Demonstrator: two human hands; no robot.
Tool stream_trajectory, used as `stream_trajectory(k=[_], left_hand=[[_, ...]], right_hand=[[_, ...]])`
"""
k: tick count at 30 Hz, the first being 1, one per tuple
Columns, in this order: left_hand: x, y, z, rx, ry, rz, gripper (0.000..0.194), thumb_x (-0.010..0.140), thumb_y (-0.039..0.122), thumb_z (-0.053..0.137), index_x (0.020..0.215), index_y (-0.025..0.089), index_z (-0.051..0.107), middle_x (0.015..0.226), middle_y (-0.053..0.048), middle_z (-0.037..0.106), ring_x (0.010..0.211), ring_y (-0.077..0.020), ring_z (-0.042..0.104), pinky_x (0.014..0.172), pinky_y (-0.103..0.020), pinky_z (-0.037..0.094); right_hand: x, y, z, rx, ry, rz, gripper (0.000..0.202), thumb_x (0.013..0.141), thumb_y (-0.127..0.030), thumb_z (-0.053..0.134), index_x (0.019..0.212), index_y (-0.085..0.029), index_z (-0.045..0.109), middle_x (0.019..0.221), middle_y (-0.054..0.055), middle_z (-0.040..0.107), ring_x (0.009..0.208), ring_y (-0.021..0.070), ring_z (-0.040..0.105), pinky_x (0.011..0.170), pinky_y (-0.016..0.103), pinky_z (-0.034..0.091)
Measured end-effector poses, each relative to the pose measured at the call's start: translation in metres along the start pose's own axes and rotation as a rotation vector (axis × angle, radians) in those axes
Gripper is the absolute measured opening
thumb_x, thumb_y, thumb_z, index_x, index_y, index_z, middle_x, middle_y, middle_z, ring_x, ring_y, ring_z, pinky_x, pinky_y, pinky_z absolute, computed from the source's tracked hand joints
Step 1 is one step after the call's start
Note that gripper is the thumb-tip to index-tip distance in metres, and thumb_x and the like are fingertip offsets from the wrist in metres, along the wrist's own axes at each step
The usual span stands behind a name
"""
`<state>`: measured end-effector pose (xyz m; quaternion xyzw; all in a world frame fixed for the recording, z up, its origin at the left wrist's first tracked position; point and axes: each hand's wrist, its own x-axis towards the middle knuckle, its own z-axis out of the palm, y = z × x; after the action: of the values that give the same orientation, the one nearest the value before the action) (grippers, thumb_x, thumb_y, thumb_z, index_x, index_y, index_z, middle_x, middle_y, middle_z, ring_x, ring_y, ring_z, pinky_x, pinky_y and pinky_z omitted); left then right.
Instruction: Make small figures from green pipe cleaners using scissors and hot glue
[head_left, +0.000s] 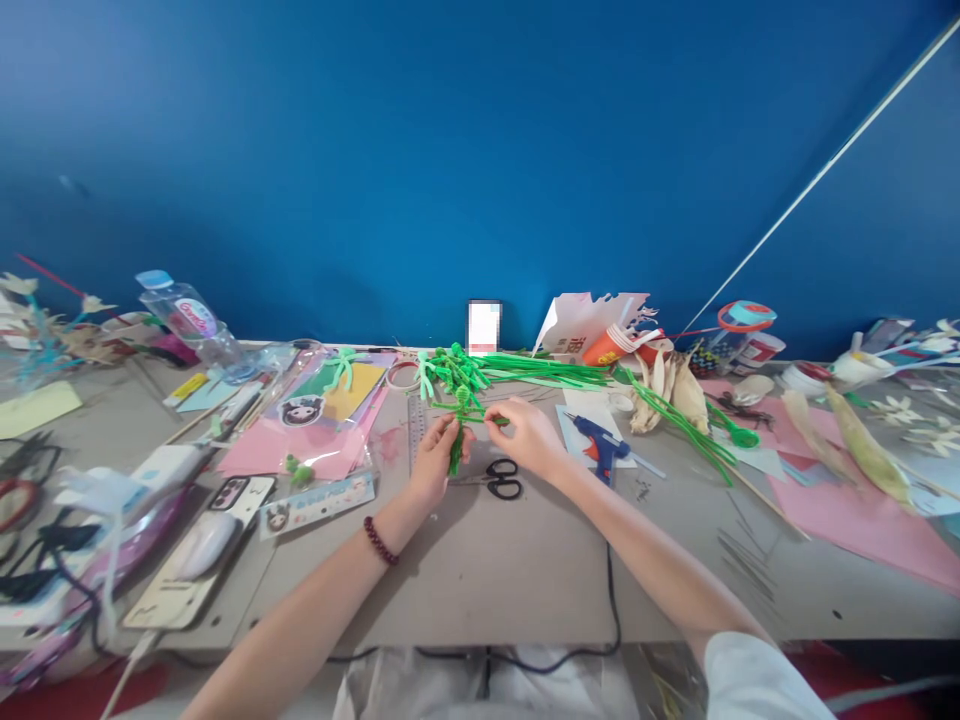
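Observation:
My left hand (433, 462) is closed around the lower part of a green pipe-cleaner figure (457, 436), which stands upright above the table. Pinched between the fingertips of my right hand (523, 432) is a green strand that sticks out from the figure's right side. Just beyond both hands lies a pile of curled green pipe cleaners (457, 368), with straight green pipe cleaners (555, 371) reaching to the right. Black-handled scissors (504, 479) rest on the table below and between the hands, their blades partly hidden by my left hand.
A blue glue gun (598, 440) lies to the right, its cord running toward the table's front edge. Further right are dried husks (675, 395) and pink paper (862, 500). On the left are a ruler (417, 430), craft packs (315, 410), a phone (202, 555) and a plastic bottle (187, 318).

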<state>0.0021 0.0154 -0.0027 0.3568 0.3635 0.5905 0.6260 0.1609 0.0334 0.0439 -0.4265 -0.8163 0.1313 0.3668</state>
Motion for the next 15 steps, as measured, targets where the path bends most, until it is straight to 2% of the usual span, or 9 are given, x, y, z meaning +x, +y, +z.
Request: stream_trajectory(k=[4,10,15], left_hand=[[-0.0006,0.0014,0.0028,-0.016,0.040,-0.022,0.027,0.068,0.034,0.070,0.082,0.018,0.053,0.071,0.001,0.060,0.055,-0.0084,0.053,0.051,-0.021,0.042],[-0.0033,0.0041,0.0054,-0.026,0.064,-0.067,0.033,0.065,0.029,0.072,0.089,0.018,0.053,0.071,0.001,0.062,0.056,-0.0095,0.055,0.052,-0.021,0.043],[-0.0044,0.0050,0.0060,0.009,0.082,-0.066,0.030,0.066,0.034,0.072,0.084,0.017,0.055,0.071,0.000,0.062,0.056,-0.0098,0.055,0.052,-0.021,0.043]], right_hand=[[-0.0022,0.0043,0.0059,-0.020,0.029,0.012,0.014,0.075,-0.012,0.053,0.078,-0.021,0.062,0.077,0.003,0.065,0.075,0.0165,0.059,0.068,0.025,0.044],[-0.0038,0.0074,0.0085,-0.076,0.018,0.027,0.013,0.076,-0.012,0.053,0.078,-0.021,0.063,0.076,0.003,0.065,0.072,0.0163,0.058,0.065,0.024,0.043],[-0.0056,0.0104,0.0121,-0.122,0.011,0.013,0.014,0.076,-0.011,0.054,0.078,-0.021,0.063,0.073,0.002,0.064,0.072,0.0161,0.057,0.063,0.024,0.040]])
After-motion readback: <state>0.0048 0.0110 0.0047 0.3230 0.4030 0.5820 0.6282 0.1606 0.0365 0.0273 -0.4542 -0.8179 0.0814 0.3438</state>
